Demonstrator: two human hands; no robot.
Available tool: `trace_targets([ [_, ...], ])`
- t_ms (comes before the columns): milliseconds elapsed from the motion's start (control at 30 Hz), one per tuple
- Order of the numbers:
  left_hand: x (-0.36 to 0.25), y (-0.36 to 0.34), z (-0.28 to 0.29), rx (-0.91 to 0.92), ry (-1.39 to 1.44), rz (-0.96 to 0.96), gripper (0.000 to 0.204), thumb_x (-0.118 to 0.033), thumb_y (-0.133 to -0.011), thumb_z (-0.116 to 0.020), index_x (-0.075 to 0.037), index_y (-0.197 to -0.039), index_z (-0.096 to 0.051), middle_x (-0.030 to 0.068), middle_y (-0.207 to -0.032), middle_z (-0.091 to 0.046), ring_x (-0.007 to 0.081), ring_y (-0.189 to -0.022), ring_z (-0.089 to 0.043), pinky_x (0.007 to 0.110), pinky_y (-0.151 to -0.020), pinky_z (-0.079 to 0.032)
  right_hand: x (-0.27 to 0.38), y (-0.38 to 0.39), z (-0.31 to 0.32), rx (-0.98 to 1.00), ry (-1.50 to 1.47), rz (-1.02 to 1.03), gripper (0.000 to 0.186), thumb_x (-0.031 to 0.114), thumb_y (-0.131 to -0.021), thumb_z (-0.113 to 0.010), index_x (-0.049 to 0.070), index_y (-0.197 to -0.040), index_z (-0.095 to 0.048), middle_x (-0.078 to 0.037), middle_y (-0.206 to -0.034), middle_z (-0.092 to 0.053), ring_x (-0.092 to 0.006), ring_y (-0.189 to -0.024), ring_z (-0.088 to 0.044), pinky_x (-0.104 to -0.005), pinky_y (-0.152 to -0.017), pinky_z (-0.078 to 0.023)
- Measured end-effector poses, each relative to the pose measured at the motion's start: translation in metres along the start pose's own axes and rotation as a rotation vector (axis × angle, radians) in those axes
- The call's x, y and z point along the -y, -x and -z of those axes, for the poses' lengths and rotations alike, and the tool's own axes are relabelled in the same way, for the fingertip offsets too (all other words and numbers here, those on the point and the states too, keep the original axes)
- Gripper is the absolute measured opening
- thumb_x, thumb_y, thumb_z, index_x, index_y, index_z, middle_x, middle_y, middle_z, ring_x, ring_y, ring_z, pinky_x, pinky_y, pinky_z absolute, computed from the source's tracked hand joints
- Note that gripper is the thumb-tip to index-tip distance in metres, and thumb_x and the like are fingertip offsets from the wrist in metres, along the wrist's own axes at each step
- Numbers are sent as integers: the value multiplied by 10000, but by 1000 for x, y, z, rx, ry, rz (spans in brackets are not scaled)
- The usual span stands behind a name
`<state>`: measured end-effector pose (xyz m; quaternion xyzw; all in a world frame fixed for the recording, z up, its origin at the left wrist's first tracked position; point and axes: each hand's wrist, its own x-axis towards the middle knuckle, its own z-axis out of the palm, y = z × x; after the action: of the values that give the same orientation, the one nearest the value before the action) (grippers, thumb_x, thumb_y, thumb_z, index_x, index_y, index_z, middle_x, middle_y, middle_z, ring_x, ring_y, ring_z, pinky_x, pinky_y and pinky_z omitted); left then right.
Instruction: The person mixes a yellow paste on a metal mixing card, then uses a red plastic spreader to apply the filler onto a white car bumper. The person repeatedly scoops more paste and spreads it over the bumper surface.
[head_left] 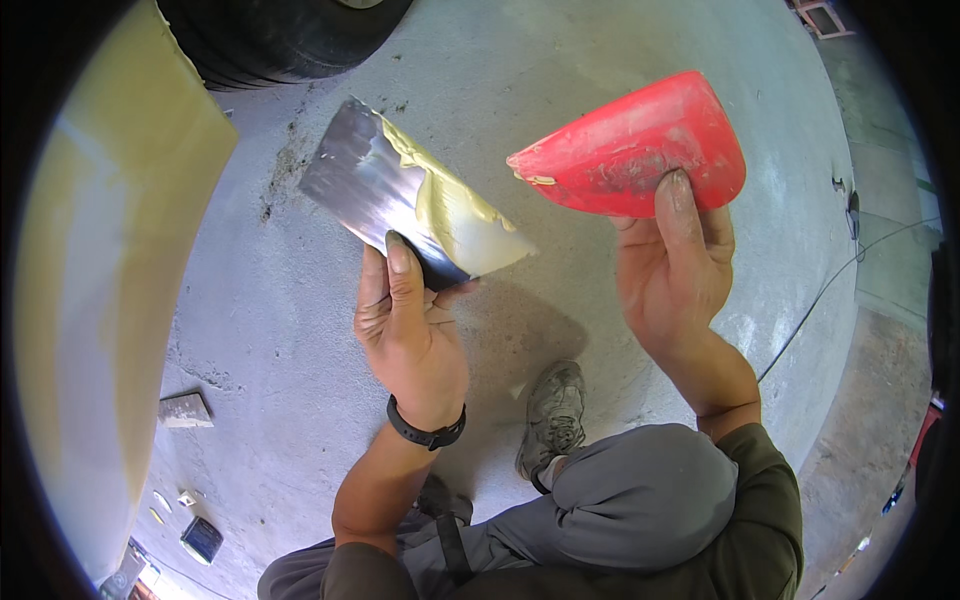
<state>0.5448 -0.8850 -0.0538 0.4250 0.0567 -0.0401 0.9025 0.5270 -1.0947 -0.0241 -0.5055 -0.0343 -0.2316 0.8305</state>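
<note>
My left hand point(412, 340), with a dark band on its wrist, grips a flat shiny metal plate point(370, 175) by its near edge, thumb on top. Pale yellow paste point(447, 205) lies in a thick ridge along the plate's far right side. In my right hand point(680, 270) is a red plastic spreader point(640, 140), pinched with the thumb over its worn, smudged face. A little yellow paste clings to the spreader's pointed left tip. Plate and spreader are held apart above the floor, a gap between them.
A curved yellowish body panel point(130, 230) fills the left side, with a black tyre point(285, 35) at the top. On the grey floor point(290, 330) lie a sanding block point(186, 411) and a small dark box point(201, 540). A thin cable point(815, 300) runs along the right.
</note>
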Motion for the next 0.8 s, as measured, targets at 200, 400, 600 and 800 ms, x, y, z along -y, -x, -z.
trace_targets([
  [200, -4, -4, -8, 14, 27, -56, 383, -231, -1142, -557, -66, -1487, -577, 67, -1210, -751, 146, -980, -752, 336, -796, -631, -1, 6, -14, 22, -68, -27, 318, 92, -1138, -482, 77, -1409, -647, -64, -1412, -683, -222, -1331, -638, -520, -1172, -502],
  [400, -7, -6, -9, 11, -3, -81, 372, -227, -1150, -536, -47, -1473, -574, 75, -1203, -753, 150, -953, -759, 336, -784, -636, -5, 22, -19, 69, -61, -27, 329, 44, -1116, -505, 66, -1410, -652, -75, -1411, -686, -236, -1332, -639, -512, -1166, -504],
  [600, -12, -8, -6, -65, 21, -106, 356, -206, -1139, -565, -15, -1433, -626, 77, -1121, -753, 150, -893, -750, 342, -686, -633, -9, 31, -19, 65, 72, -104, 296, -25, -1065, -590, 21, -1336, -700, -98, -1301, -732, -200, -1215, -679, -424, -1089, -539],
  [800, -15, -5, -3, 45, 72, -46, 297, -185, -1148, -532, -61, -1397, -637, 54, -1199, -757, 151, -965, -744, 327, -773, -604, 5, 4, 3, 182, -62, 68, 354, 40, -1111, -507, 85, -1431, -652, -94, -1452, -668, -232, -1344, -635, -503, -1181, -490],
])
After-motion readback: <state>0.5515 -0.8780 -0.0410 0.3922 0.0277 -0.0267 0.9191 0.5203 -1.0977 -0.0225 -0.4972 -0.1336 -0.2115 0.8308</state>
